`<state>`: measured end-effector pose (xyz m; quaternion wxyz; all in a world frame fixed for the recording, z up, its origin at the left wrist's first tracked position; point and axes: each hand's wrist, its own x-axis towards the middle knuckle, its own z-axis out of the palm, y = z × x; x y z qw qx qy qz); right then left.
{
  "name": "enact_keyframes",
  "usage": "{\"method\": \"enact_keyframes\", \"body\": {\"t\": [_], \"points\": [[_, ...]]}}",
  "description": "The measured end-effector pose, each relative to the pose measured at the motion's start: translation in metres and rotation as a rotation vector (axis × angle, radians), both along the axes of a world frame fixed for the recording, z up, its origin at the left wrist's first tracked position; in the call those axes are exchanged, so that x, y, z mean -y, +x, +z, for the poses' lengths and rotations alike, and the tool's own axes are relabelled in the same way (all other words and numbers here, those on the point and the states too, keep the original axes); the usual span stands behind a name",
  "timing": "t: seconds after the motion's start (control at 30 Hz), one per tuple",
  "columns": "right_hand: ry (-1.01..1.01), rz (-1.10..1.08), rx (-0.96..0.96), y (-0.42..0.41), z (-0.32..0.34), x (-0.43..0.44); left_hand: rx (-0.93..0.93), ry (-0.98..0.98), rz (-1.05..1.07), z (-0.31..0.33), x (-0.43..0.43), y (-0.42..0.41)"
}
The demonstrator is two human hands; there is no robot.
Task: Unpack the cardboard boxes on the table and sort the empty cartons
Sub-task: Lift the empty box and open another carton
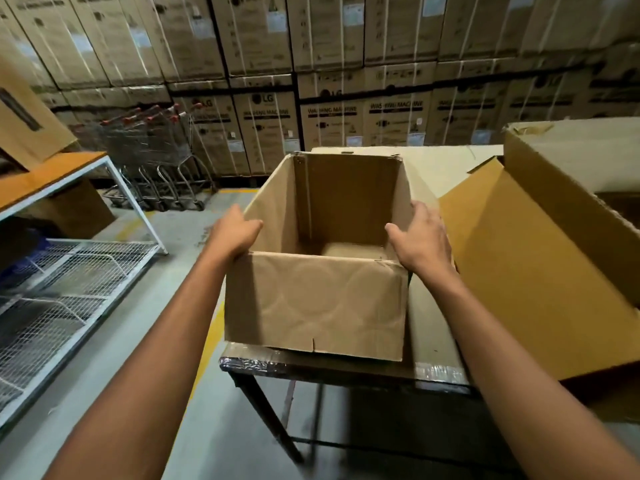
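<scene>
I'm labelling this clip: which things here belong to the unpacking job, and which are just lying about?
Job: empty carton, gripped at its side walls by the left hand and right hand; larger open box; table.
Lying about: shopping trolleys; wire rack; stacked washing-machine boxes.

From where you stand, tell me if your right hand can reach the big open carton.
Probably yes. The right hand grips the small box by its right wall; the big open carton lies just right of it, nothing between. It would have to let go first.
</scene>
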<state>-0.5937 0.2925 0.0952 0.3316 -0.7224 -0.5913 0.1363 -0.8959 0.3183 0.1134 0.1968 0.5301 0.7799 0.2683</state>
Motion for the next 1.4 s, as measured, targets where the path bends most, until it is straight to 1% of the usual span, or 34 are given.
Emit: {"method": "enact_keyframes", "body": {"t": [0.13, 0.3, 0.37, 0.47, 0.63, 0.73, 0.8, 0.9, 0.97, 1.0, 1.07, 1.13, 1.2, 1.23, 1.27, 1.33, 1.4], "points": [[-0.017, -0.106, -0.045, -0.001, -0.002, 0.002, 0.249, 0.071, -0.006, -0.015, -0.013, -0.013], [-0.075, -0.256, -0.107, -0.008, 0.000, 0.011, 0.426, 0.115, -0.041, -0.027, -0.016, -0.021], [-0.103, -0.321, -0.159, -0.012, 0.002, 0.020, 0.448, 0.133, -0.060, -0.027, -0.013, -0.023], [-0.108, -0.411, -0.220, -0.017, 0.001, 0.037, 0.433, 0.178, -0.095, -0.028, -0.003, -0.025], [-0.071, -0.541, -0.224, -0.031, -0.004, 0.078, 0.440, 0.224, -0.176, -0.033, 0.013, -0.032], [-0.059, -0.597, -0.237, -0.043, -0.012, 0.109, 0.479, 0.271, -0.151, -0.037, 0.037, -0.036], [-0.018, -0.646, -0.290, -0.051, -0.018, 0.129, 0.522, 0.288, -0.132, -0.041, 0.055, -0.041], [0.031, -0.750, -0.340, -0.062, -0.026, 0.152, 0.536, 0.258, -0.105, -0.051, 0.084, -0.050], [-0.011, -0.819, -0.352, -0.070, -0.029, 0.167, 0.539, 0.178, -0.092, -0.060, 0.101, -0.058], [-0.040, -0.850, -0.366, -0.075, -0.029, 0.177, 0.572, 0.132, -0.089, -0.064, 0.110, -0.062], [-0.109, -0.895, -0.504, -0.084, -0.029, 0.201, 0.770, 0.039, -0.105, -0.071, 0.129, -0.069], [-0.107, -0.867, -0.765, -0.093, -0.042, 0.225, 0.952, -0.007, -0.131, -0.077, 0.151, -0.072], [-0.030, -0.767, -1.047, -0.102, -0.062, 0.251, 1.010, 0.016, -0.116, -0.082, 0.180, -0.070], [-0.011, -0.744, -1.109, -0.106, -0.071, 0.266, 1.029, 0.047, -0.099, -0.083, 0.198, -0.069], [0.026, -0.734, -1.094, -0.107, -0.082, 0.280, 1.051, 0.086, -0.087, -0.085, 0.214, -0.068], [0.093, -0.717, -0.927, -0.113, -0.089, 0.317, 1.066, 0.144, -0.079, -0.088, 0.250, -0.066], [0.133, -0.714, -0.765, -0.119, -0.087, 0.359, 1.061, 0.142, -0.097, -0.097, 0.284, -0.066]]}}
